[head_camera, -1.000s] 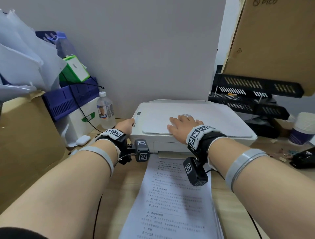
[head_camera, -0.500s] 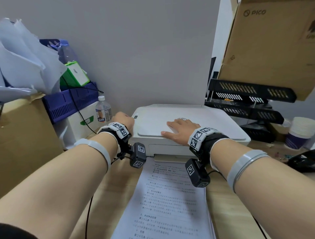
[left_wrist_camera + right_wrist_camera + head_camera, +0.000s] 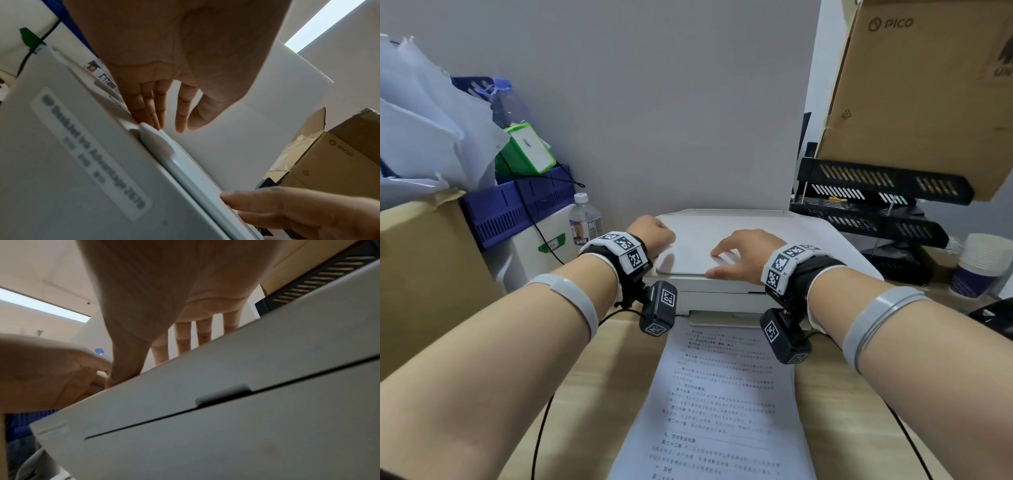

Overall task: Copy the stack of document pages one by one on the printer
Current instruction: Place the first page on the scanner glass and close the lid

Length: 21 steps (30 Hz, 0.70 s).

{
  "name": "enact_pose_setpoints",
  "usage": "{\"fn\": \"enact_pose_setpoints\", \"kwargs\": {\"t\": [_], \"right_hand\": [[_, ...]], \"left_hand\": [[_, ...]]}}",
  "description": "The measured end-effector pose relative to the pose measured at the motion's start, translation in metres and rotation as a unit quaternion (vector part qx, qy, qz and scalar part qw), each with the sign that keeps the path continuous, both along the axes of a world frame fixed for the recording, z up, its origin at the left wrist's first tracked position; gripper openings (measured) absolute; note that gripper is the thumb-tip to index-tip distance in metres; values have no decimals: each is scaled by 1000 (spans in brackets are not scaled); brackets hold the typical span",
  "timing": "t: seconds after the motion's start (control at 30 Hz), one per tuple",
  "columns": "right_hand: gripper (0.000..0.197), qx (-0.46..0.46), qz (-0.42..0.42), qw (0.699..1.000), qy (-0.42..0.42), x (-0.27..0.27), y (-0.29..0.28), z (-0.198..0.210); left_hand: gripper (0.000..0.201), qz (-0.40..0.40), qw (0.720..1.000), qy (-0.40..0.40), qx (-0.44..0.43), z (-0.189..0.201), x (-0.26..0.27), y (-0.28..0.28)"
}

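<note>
A white printer [image 3: 811,246] stands at the back of the wooden desk with its lid [image 3: 695,255] down. My left hand [image 3: 654,233] is at the printer's top left corner; in the left wrist view its fingers [image 3: 152,113] reach down straight and touch the strip beside the lid. My right hand [image 3: 736,253] rests spread on the front of the lid, with its thumb [image 3: 123,369] against the lid's front edge. A stack of printed pages [image 3: 722,394] lies flat on the desk in front of the printer, between my forearms.
A water bottle [image 3: 584,219], a blue crate [image 3: 517,202] and a cardboard box [image 3: 421,274] crowd the left. Black letter trays [image 3: 876,205], a PICO carton [image 3: 928,85] and stacked paper cups [image 3: 983,263] stand on the right. A grey wall rises close behind.
My left hand moved from the printer's left front corner up onto its top left corner. My right hand slid back toward the lid's front edge.
</note>
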State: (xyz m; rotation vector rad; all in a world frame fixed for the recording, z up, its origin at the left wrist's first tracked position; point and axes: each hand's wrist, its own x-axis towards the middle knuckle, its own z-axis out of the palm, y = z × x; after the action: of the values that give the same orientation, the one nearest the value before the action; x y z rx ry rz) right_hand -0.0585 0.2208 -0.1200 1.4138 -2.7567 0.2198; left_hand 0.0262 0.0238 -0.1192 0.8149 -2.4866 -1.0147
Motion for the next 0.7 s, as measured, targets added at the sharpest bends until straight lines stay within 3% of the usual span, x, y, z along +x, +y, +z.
{"fn": "enact_pose_setpoints", "kwargs": {"t": [0.13, 0.2, 0.3, 0.43, 0.5, 0.7], "right_hand": [[43, 0, 25, 998, 54, 10, 1, 3], [37, -5, 53, 993, 103, 14, 3, 3], [35, -13, 79, 982, 172, 19, 6, 9], [36, -74, 52, 966, 244, 13, 2, 30], [35, -117, 32, 958, 261, 5, -3, 43], [24, -225, -4, 915, 334, -12, -21, 81]], "left_hand": [[15, 8, 1000, 6, -3, 3, -2, 2], [8, 13, 999, 35, 26, 5, -2, 1], [17, 18, 991, 87, 100, 8, -1, -5], [36, 20, 957, 220, 191, 12, -2, -18], [35, 8, 935, 279, 216, 11, -3, -26], [16, -24, 921, 345, 178, 24, -19, -36]]}}
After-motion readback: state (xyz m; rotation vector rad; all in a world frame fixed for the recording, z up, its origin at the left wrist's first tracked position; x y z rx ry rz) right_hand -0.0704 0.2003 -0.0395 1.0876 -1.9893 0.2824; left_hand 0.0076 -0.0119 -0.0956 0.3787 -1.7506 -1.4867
